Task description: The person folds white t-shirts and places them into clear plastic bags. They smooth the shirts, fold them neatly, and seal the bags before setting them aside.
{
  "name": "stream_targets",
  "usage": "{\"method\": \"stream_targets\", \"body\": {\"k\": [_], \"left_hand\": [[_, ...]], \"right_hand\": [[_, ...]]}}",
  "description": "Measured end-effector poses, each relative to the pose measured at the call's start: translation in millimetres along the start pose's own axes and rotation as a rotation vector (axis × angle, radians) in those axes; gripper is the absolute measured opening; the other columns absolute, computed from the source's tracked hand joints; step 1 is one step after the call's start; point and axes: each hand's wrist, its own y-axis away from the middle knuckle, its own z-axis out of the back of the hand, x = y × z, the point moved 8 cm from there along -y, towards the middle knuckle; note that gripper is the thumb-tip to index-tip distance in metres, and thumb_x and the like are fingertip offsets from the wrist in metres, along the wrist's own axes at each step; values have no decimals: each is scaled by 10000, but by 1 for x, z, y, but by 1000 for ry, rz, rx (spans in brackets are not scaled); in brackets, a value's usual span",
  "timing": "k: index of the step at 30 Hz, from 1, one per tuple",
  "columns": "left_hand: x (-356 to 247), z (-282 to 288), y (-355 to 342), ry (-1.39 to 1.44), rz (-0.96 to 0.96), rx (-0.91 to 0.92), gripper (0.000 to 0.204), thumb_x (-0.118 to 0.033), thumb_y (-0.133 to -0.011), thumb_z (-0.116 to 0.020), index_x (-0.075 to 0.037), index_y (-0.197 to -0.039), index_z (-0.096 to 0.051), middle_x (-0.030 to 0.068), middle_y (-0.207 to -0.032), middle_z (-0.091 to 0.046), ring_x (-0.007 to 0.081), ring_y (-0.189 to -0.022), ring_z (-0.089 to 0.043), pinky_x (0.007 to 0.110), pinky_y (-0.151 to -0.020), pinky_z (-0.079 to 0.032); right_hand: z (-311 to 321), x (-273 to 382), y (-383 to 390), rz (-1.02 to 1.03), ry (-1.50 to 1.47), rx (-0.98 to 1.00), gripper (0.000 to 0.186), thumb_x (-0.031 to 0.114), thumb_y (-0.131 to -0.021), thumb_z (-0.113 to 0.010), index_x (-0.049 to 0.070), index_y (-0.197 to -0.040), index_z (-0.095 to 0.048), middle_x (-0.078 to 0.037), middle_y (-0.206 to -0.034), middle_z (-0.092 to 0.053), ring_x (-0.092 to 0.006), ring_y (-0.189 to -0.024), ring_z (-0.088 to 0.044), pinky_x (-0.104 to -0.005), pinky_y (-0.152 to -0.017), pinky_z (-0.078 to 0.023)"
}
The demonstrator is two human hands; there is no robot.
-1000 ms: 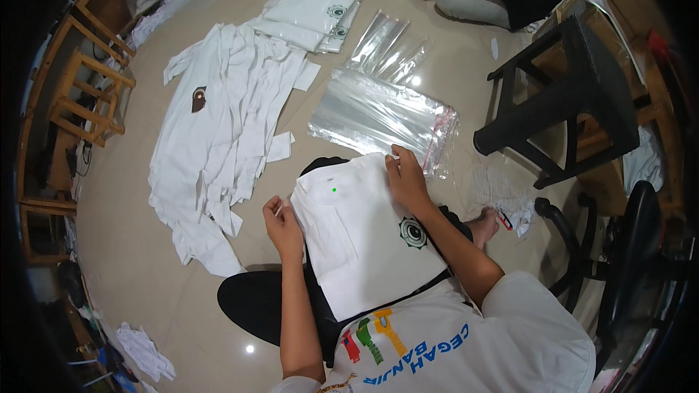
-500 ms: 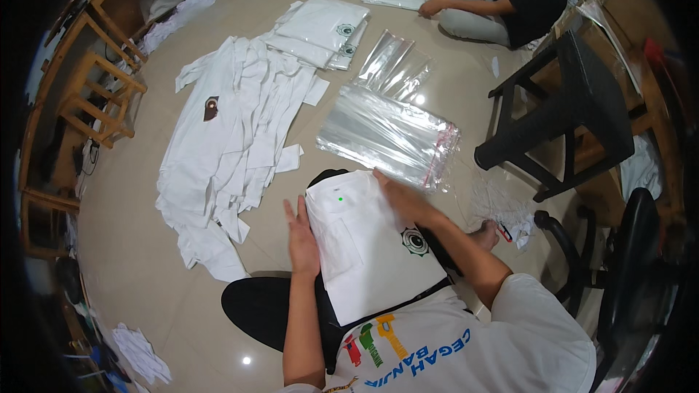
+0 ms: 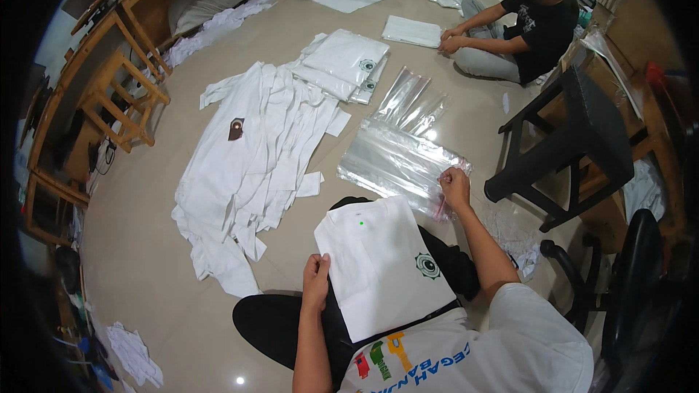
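A folded white shirt [image 3: 378, 276] with a round dark emblem lies across my lap, its collar end away from me. My left hand [image 3: 315, 282] is closed on the shirt's left edge, thumb on top. Out to the right, my right hand [image 3: 455, 188] pinches the edge of a clear plastic bag [image 3: 393, 164] on the top of a flat stack. The stack lies on the floor just beyond my knees, and its right end has reddish strips. More clear bags [image 3: 415, 102] are fanned out behind it.
Left of the bags spreads a heap of white shirts [image 3: 247, 167]; bagged folded shirts [image 3: 342, 65] lie at its far end. A black plastic stool [image 3: 568, 131] stands at right, near a black chair [image 3: 630, 284]. Another person [image 3: 535, 36] sits at the far right, hands at a white folded pack [image 3: 411, 30].
My right hand has left the shirt's far edge and reached right to the bags. My left hand has closed from a flat pose onto the shirt's edge. The view has shifted.
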Motion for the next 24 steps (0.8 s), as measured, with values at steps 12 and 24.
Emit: {"method": "stream_targets", "body": {"k": [12, 24], "left_hand": [[-29, -24, 41, 133, -191, -144, 382, -156, -1086, -637, -13, -1377, -436, 57, -873, -669, 84, -760, -568, 259, -704, -474], [-12, 6, 40, 8, -122, -158, 464, -113, -1050, -679, 9, -1430, -442, 17, -817, -638, 79, -712, -544, 243, -698, -462]], "right_hand": [[49, 102, -23, 250, -221, -50, 116, 73, -949, -755, -24, -908, -706, -137, -942, -698, -255, -784, -654, -360, -747, -528], [70, 170, -52, 176, -377, 30, 154, 127, -939, -794, -14, -958, -733, -103, -841, -738, -164, -733, -668, -332, -687, -540]]}}
